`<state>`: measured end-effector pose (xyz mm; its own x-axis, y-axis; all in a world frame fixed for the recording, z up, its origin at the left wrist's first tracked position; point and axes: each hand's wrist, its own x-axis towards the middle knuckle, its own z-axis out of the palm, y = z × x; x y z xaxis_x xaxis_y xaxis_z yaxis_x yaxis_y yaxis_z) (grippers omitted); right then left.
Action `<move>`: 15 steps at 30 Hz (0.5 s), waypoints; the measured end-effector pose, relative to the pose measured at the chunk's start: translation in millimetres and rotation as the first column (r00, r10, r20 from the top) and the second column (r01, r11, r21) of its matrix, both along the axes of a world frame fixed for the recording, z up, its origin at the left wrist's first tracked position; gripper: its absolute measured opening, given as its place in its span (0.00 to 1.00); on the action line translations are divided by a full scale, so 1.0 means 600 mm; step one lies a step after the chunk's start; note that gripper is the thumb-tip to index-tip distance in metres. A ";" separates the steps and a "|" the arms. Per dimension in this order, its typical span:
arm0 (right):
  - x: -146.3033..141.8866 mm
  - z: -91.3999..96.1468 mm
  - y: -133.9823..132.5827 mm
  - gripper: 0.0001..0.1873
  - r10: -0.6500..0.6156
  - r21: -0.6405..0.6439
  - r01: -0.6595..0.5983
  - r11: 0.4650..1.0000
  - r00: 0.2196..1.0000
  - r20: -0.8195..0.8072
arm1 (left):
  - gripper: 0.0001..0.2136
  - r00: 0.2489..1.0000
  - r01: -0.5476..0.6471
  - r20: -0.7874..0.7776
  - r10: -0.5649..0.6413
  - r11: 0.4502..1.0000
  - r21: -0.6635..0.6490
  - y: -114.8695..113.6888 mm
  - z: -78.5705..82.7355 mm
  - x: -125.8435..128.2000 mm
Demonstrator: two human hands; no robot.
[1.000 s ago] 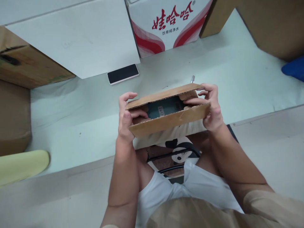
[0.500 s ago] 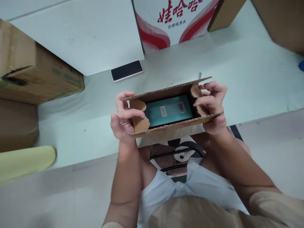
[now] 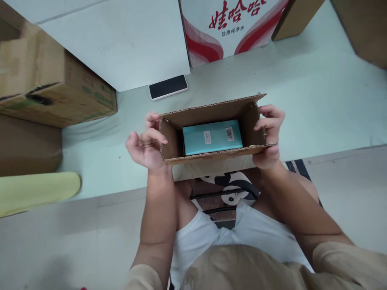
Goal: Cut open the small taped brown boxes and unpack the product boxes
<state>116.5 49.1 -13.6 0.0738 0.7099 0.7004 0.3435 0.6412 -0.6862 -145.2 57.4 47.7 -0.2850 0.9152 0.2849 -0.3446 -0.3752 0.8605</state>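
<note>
An open cardboard box (image 3: 208,108), long and narrow, is held between my two hands near the table's front edge. Inside lies a teal box (image 3: 198,137) with a small white label and a barcode. My left hand (image 3: 148,147) grips the left end, its fingers over the edge of the left end flaps (image 3: 169,139) and its thumb sticking out. At the other end, my right hand (image 3: 269,135) has its fingers around the right end flaps (image 3: 250,125) and its thumb by the front corner. Both ends' flaps stand roughly upright.
A phone (image 3: 168,87) lies on the pale green table (image 3: 317,96) behind the box. Beyond it stand a white panel (image 3: 121,44) and a red-and-white carton (image 3: 232,40). Large cardboard boxes (image 3: 87,92) are at the left, above a yellow rounded object (image 3: 39,191).
The end flaps, folded inward before, now stand up and show more of the teal box. My left hand has moved outward to the left. The view has shifted slightly.
</note>
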 end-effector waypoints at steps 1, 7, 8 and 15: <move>-0.003 0.001 -0.006 0.37 0.002 0.024 -0.003 1.000 1.000 0.018 | 0.28 0.996 -0.082 -0.039 0.083 0.996 0.023 -0.006 0.007 0.000; -0.042 0.020 -0.073 0.35 -0.176 -0.034 0.185 0.982 0.969 0.174 | 0.15 0.681 -0.260 -0.624 0.385 0.922 0.285 -0.073 0.121 0.028; -0.046 0.022 -0.084 0.34 -0.173 -0.024 0.180 0.983 0.968 0.181 | 0.15 0.544 -0.187 -0.793 0.274 0.961 0.204 -0.081 0.145 0.042; -0.013 0.018 -0.104 0.48 0.018 -0.137 0.013 0.991 0.974 0.225 | 0.17 -0.350 -0.310 -0.795 -0.495 0.862 -0.401 -0.018 0.175 0.120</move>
<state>108.7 -13.5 -3.0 -0.0765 0.8000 0.5951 0.4979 0.5478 -0.6723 -73.2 46.3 152.6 0.0682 0.9605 -0.2697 0.9976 -0.0617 0.0325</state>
